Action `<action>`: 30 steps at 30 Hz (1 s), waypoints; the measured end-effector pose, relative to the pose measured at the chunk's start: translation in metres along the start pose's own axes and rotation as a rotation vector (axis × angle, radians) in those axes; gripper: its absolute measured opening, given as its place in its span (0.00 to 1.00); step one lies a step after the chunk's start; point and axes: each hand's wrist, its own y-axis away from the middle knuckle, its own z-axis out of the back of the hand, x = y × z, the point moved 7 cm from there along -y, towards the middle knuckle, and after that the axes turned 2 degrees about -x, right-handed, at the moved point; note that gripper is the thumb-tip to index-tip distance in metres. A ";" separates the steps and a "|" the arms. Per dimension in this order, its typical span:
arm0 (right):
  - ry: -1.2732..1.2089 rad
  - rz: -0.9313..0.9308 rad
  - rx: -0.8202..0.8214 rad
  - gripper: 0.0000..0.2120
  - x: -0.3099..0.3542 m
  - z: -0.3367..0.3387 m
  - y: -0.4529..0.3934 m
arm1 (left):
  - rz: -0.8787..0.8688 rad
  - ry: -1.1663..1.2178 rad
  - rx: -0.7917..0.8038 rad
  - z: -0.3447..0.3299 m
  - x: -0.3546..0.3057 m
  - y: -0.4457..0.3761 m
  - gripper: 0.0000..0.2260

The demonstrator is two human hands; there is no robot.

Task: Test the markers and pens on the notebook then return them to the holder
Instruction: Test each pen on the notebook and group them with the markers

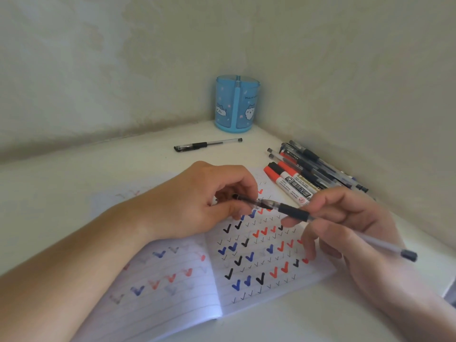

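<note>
An open lined notebook [246, 287], covered in black, blue and red check marks, lies on the white table. Above it my right hand [357, 233] grips a clear gel pen [296, 213] by its black grip, the barrel end pointing lower right. My left hand [209, 201] pinches the cap at the pen's tip end. The blue pen holder [237, 104] with cat drawings stands in the corner behind, and I see nothing in it. A capped black gel pen [207, 144] lies alone in front of the holder.
A pile of several pens and markers [311, 169], some with red caps, lies against the right wall next to the notebook. Walls meet in a corner behind the holder. The table's edge runs at the far lower right.
</note>
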 end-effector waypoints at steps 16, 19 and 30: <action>0.121 0.031 -0.075 0.17 0.002 0.001 0.004 | 0.011 0.146 0.006 -0.009 -0.003 0.001 0.09; 0.125 0.033 -0.082 0.17 0.000 0.001 0.003 | 0.038 0.165 0.006 -0.009 -0.001 0.001 0.09; 0.277 0.105 -0.047 0.11 0.011 -0.004 0.006 | 0.045 0.155 0.012 -0.006 0.004 0.001 0.08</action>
